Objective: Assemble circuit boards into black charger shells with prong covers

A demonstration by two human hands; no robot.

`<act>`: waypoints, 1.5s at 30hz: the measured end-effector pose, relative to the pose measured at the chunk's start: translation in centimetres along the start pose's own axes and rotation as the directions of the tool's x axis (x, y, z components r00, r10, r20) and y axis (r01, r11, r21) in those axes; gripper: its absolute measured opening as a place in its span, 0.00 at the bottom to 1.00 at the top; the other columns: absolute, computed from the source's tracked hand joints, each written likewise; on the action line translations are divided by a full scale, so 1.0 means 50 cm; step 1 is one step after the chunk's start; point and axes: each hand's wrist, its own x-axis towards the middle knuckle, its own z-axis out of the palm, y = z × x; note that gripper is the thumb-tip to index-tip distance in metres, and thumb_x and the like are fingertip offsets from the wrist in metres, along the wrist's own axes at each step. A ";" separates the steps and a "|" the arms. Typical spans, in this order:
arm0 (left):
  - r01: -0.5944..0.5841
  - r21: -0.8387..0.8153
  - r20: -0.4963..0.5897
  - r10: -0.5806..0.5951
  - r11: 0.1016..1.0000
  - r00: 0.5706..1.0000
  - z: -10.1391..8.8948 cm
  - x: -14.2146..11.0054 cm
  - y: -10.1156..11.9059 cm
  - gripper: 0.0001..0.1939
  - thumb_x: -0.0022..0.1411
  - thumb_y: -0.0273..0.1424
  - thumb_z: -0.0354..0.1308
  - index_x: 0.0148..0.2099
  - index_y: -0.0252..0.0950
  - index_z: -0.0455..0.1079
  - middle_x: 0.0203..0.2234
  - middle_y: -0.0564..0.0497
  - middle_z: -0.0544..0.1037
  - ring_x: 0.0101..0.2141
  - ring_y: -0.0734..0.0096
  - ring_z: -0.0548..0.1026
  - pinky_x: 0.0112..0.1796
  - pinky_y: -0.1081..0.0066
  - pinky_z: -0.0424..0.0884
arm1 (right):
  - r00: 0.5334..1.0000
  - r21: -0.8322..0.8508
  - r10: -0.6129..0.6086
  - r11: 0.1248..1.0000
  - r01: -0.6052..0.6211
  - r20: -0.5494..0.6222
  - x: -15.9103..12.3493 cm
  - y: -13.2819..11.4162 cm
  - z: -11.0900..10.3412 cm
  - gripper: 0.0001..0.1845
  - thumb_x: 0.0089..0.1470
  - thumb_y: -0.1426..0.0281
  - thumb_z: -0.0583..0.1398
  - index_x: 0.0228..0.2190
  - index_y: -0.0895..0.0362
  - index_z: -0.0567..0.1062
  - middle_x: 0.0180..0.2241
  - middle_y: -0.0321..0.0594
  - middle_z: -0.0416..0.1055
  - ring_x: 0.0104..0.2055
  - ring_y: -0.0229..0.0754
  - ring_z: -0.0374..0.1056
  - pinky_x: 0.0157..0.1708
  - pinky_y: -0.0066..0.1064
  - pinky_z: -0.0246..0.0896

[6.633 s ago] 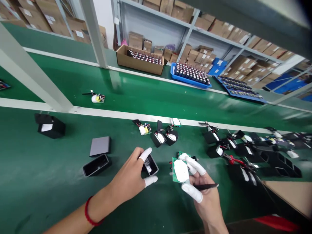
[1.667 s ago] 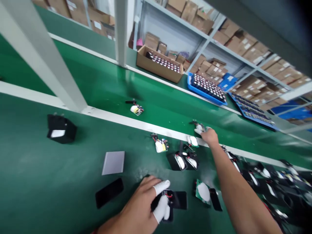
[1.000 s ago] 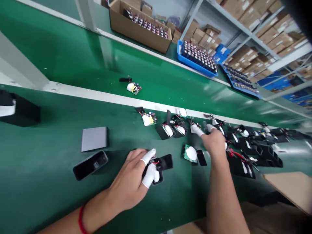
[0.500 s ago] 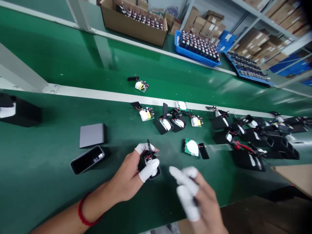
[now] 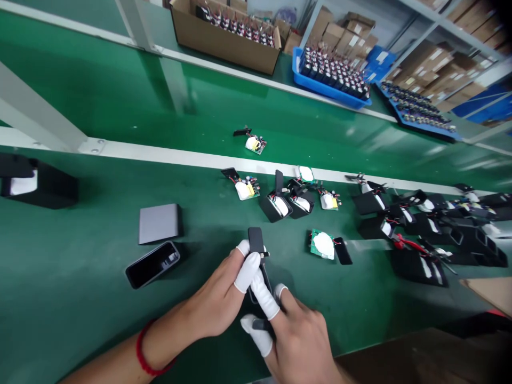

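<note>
My left hand (image 5: 218,298), with white finger cots on thumb and finger, is closed around a black adapter casing (image 5: 266,277). A small black end cap (image 5: 256,240) with metal prongs stands up at the casing's far end, beside my left thumb. My right hand (image 5: 298,336), also in finger cots, reaches in from the right. One of its fingers presses at the casing's opening, touching the left thumb. Between that hand's thumb and fingers is a slim dark object (image 5: 263,325), mostly hidden. Right of the casing lies a green circuit board (image 5: 322,244) with white filler and a wired black cap.
A grey box-like casing (image 5: 159,224) and an open black casing (image 5: 152,264) lie to the left. Several filled casings (image 5: 276,207) and boards (image 5: 247,189) sit near the white rail. Red-handled pliers (image 5: 410,242) lie among casings at right. Blue trays (image 5: 332,88) stand behind.
The right hand put a board down beyond the casing, came back and now touches the casing. The end cap tilted from flat beside the casing to upright at its far end.
</note>
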 end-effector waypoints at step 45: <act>-0.417 0.545 0.028 0.481 0.727 0.876 0.005 -0.011 0.046 0.30 0.69 0.39 0.51 0.70 0.48 0.50 0.66 0.48 0.62 0.60 0.56 0.69 0.56 0.61 0.73 | 0.569 0.407 0.711 0.703 -0.583 -0.414 -0.068 0.111 0.010 0.25 0.56 0.57 0.60 0.51 0.58 0.73 0.42 0.50 0.79 0.40 0.51 0.78 0.40 0.36 0.74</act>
